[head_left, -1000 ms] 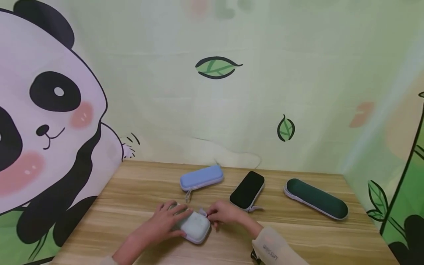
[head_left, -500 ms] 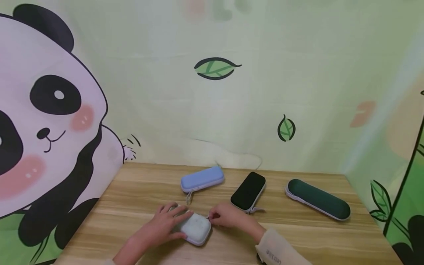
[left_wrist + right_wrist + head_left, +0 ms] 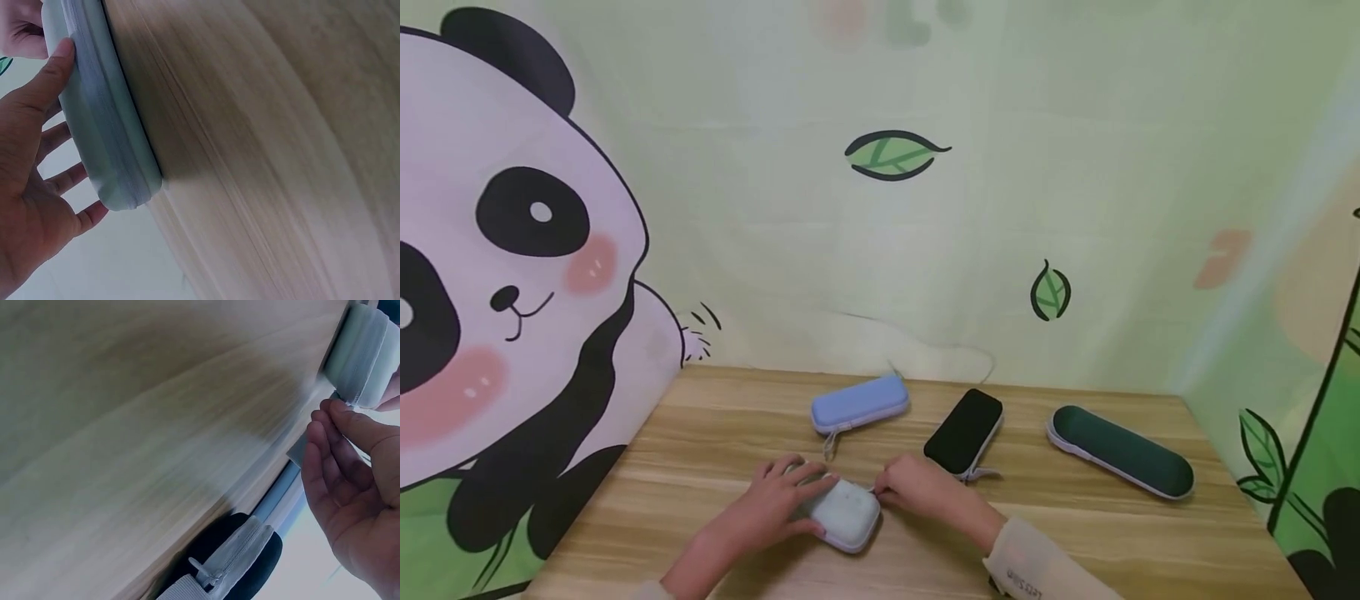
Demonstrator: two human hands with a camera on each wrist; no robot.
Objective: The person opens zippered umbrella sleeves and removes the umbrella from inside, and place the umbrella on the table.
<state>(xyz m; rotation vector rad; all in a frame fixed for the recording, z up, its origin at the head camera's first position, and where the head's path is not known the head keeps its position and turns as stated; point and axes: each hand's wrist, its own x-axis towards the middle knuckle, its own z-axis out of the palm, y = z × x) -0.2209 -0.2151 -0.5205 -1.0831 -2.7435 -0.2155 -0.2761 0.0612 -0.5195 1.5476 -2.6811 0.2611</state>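
Observation:
A pale green zip-up hard case (image 3: pixel 852 517) lies on the table with its lid up. My left hand (image 3: pixel 775 507) holds its left end. In the left wrist view the thumb presses the zipped side (image 3: pixel 103 119), while the other fingers spread along the opposite edge. At the case's right corner, my right hand (image 3: pixel 928 493) pinches a small part between thumb and fingertips. The right wrist view places this hand (image 3: pixel 356 472) at the end of the zipper, so it looks like the zipper pull, mostly hidden by the fingertips. The case's zipper track (image 3: pixel 369 359) appears closed there.
Behind the hands lie a blue zip case (image 3: pixel 859 404) with a wrist loop, a black zip case (image 3: pixel 964 432) with a strap, and a long dark green case (image 3: pixel 1123 452) to the right. A printed cloth backdrop (image 3: pixel 760 250) rises behind the wooden table (image 3: pixel 1075 533).
The right hand has turned slightly and shifted a little to the right, and the grey tab seen beside its fingertips is now mostly covered. My left hand keeps its hold on the case.

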